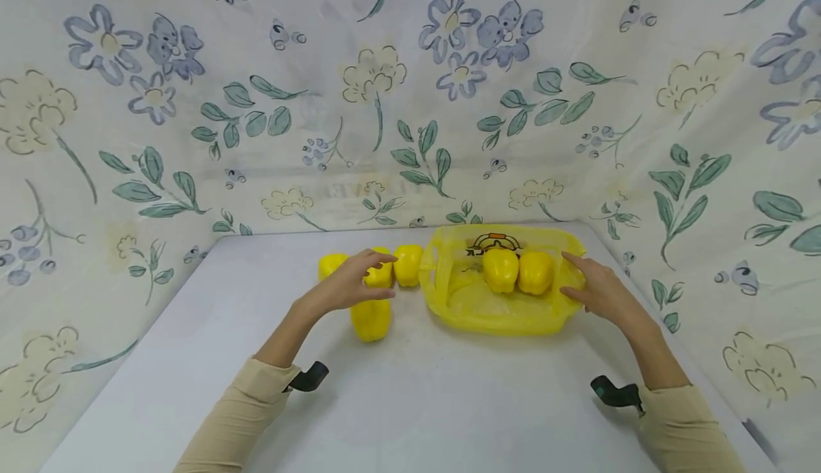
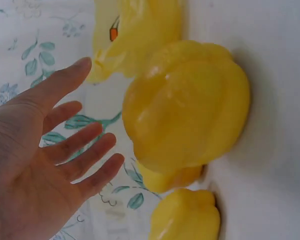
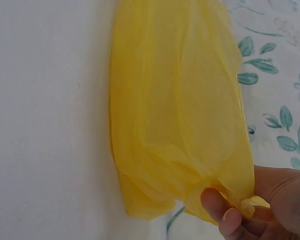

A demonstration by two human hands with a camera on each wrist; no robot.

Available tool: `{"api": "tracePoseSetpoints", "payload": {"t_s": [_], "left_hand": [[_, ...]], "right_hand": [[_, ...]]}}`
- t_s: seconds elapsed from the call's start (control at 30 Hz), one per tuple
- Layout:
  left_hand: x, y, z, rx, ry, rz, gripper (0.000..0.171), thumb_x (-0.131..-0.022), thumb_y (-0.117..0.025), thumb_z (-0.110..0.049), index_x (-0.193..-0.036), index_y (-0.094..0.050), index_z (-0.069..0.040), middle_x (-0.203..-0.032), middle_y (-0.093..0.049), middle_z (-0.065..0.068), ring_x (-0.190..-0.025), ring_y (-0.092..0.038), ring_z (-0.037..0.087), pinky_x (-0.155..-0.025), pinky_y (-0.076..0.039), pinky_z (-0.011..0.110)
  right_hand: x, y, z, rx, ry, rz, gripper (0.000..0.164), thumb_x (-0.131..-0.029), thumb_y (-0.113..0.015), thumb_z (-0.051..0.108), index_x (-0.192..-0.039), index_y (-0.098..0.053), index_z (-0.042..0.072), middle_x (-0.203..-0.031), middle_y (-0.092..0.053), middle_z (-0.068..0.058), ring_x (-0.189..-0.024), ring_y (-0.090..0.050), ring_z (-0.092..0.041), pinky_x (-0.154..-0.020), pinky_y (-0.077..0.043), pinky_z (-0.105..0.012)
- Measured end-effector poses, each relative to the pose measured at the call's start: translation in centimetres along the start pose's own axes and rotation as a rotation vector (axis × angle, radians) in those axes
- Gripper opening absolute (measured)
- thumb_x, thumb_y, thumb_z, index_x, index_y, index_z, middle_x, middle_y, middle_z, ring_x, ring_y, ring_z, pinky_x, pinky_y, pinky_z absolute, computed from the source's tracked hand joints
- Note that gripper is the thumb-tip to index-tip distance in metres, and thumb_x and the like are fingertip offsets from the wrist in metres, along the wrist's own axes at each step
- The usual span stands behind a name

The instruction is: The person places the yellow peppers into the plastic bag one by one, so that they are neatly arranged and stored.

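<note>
My left hand (image 1: 346,282) hovers above the loose yellow bell peppers, its fingers spread and holding nothing. Nearest to it is a bell pepper (image 1: 370,322) standing in front of a row of others, among them one bell pepper (image 1: 408,265) beside the bag. In the left wrist view, a gap shows between the fingers and the large bell pepper (image 2: 190,105). A yellow plastic bag (image 1: 494,320) lies with its mouth spread wide, two bell peppers (image 1: 500,271) inside. At the bag's right end, my right hand (image 1: 601,293) pinches its edge; the right wrist view shows fingertips (image 3: 215,204) curled on the film.
The white table (image 1: 410,402) carries everything. Floral cloth (image 1: 385,138) hangs as a wall right behind the bag and peppers and along both sides. Dark wrist cameras (image 1: 309,377) jut from the sleeves.
</note>
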State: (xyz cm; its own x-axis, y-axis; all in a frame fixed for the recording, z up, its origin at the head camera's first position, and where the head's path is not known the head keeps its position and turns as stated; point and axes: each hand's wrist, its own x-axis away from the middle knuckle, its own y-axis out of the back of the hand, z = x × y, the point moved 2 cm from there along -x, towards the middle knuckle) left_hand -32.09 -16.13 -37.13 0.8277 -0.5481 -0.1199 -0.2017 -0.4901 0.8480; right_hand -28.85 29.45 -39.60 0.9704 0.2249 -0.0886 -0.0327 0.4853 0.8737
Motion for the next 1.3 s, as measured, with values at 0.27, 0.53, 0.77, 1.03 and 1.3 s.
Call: {"api": "tracePoseSetpoints", "payload": {"t_s": [0.27,0.53,0.77,1.03,1.3], "left_hand": [[3.0,-0.2,2.2,0.002,0.028,0.017,0.070,-0.083,-0.077,-0.042,-0.141,-0.051,-0.013,-0.132,-0.057,0.014,-0.117,-0.055,0.032,-0.099,-0.049,0.053],[4.5,-1.1,3.6,-0.001,0.008,0.029,0.071,-0.080,-0.079,-0.041,-0.140,-0.053,-0.012,-0.133,-0.058,0.011,-0.120,-0.056,0.029,-0.101,-0.050,0.050],[5.0,-1.5,3.6,0.067,0.017,0.075,0.078,-0.079,-0.080,-0.041,-0.144,-0.048,-0.011,-0.140,-0.054,0.008,-0.121,-0.054,0.028,-0.098,-0.053,0.050],[5.1,-1.7,4.0,0.075,-0.001,0.085,0.083,-0.078,-0.082,-0.040,-0.145,-0.045,-0.009,-0.145,-0.051,0.008,-0.123,-0.055,0.029,-0.096,-0.054,0.048],[5.0,-1.9,4.2,0.082,0.005,0.099,0.085,-0.076,-0.084,-0.038,-0.146,-0.044,-0.011,-0.145,-0.051,0.007,-0.123,-0.054,0.027,-0.096,-0.054,0.047]], "right_hand": [[-0.2,0.2,0.1,0.012,-0.007,0.000,0.071,-0.092,-0.067,0.016,-0.149,-0.029,-0.004,-0.136,-0.040,-0.043,-0.055,-0.058,-0.014,-0.055,-0.057,-0.027],[-0.2,0.0,0.0,0.003,-0.008,0.003,0.072,-0.092,-0.067,0.016,-0.150,-0.029,-0.003,-0.137,-0.039,-0.042,-0.055,-0.058,-0.014,-0.054,-0.056,-0.027],[-0.1,-0.1,-0.1,0.006,-0.001,-0.004,0.071,-0.092,-0.067,0.016,-0.149,-0.029,-0.004,-0.135,-0.041,-0.042,-0.053,-0.057,-0.014,-0.053,-0.054,-0.025],[-0.1,-0.2,0.0,-0.004,-0.011,0.004,0.071,-0.092,-0.067,0.016,-0.150,-0.029,-0.003,-0.136,-0.040,-0.042,-0.054,-0.057,-0.014,-0.053,-0.055,-0.026],[0.0,-0.2,-0.2,0.000,-0.023,0.006,0.071,-0.092,-0.067,0.016,-0.150,-0.029,-0.003,-0.137,-0.040,-0.042,-0.055,-0.057,-0.014,-0.054,-0.056,-0.026]]}}
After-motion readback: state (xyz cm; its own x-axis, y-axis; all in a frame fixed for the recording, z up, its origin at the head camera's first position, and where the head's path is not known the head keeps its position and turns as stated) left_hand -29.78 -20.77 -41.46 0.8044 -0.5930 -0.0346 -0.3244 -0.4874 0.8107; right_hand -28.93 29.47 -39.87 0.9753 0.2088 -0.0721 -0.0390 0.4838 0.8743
